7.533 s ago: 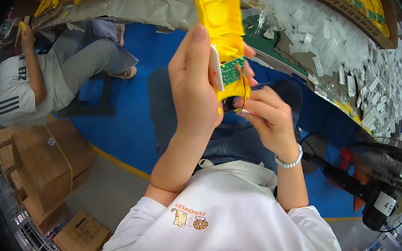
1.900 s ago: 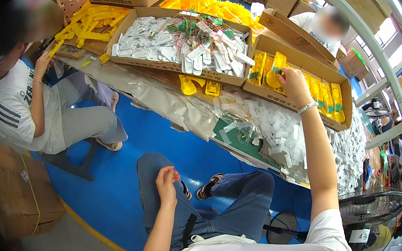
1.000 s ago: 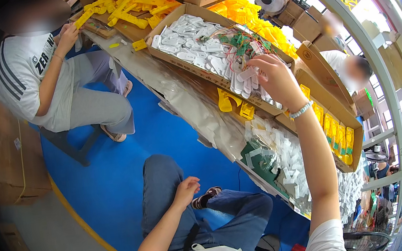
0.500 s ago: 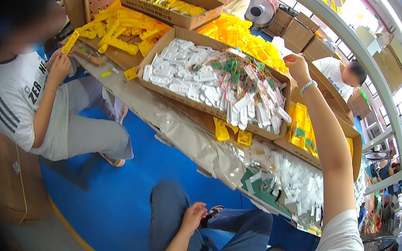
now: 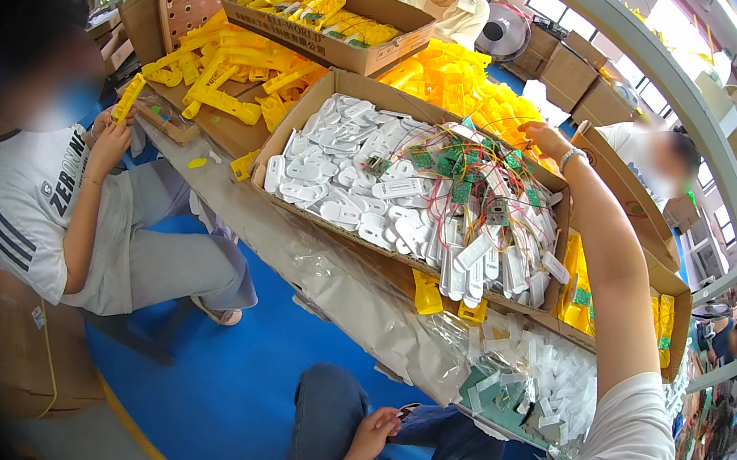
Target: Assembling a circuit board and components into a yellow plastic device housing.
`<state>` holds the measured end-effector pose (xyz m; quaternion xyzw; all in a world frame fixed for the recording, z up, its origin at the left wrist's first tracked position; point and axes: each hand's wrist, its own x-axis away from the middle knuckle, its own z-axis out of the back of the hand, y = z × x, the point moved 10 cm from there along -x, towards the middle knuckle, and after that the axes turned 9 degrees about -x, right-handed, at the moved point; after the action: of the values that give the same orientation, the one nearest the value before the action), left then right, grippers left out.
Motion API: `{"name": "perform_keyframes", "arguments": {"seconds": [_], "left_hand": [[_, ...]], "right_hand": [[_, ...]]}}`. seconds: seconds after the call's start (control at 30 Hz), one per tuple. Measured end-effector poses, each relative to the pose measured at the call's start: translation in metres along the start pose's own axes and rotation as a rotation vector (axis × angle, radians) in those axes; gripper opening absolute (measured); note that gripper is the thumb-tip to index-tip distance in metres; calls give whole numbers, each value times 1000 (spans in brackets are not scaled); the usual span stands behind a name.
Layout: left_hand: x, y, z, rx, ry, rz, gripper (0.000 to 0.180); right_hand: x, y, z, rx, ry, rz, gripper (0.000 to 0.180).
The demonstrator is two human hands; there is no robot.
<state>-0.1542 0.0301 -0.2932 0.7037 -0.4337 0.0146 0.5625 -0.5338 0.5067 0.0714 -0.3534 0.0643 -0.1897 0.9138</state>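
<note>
My right arm stretches out to the far right, and my right hand (image 5: 548, 139) is at the near edge of a pile of yellow plastic housings (image 5: 452, 86). Its fingers are apart, and I see nothing held in them. A pale beaded bracelet circles that wrist. Beside this hand lie green circuit boards (image 5: 456, 167) with red and yellow wires, on top of white plastic casings (image 5: 327, 180) in a long cardboard box (image 5: 331, 219). My left hand (image 5: 374, 433) rests low over my lap with its fingers curled together and nothing visible in them.
A second carton (image 5: 386, 53) of yellow housings stands behind. At the right, another carton (image 5: 614, 348) holds yellow housings with boards. Small clear-white plastic pieces (image 5: 560, 385) lie at the near table edge. A person (image 5: 51, 200) sits at left holding a yellow piece; others sit across.
My right hand has come down to the yellow pile from above it. My left hand has dropped slightly lower over my lap. The view has shifted, so the table sits further right and lower.
</note>
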Motion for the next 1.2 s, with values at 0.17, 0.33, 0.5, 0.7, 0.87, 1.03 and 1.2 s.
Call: {"name": "perform_keyframes", "arguments": {"seconds": [0.17, 0.33, 0.5, 0.7, 0.87, 1.03, 1.2], "left_hand": [[3, 0, 1, 8, 12, 0, 20], [0, -4, 4, -1, 20, -21, 20], [9, 25, -1, 83, -1, -119, 21], [61, 169, -17, 342, -191, -516, 31], [127, 288, -59, 813, -489, -853, 81], [130, 267, -18, 911, -367, -867, 46], [110, 186, 79, 963, 113, -613, 25]], "right_hand": [[4, -12, -16, 379, -143, 25, 50], [10, -40, 12, 637, -25, 248, 43], [122, -152, 73, 632, 616, 545, 25], [362, -299, -7, 448, 625, 1326, 27], [520, -296, -161, 238, -402, 1667, 13], [543, -279, -226, 87, -602, 1736, 15], [452, -338, -215, 72, -227, 1602, 13]]}}
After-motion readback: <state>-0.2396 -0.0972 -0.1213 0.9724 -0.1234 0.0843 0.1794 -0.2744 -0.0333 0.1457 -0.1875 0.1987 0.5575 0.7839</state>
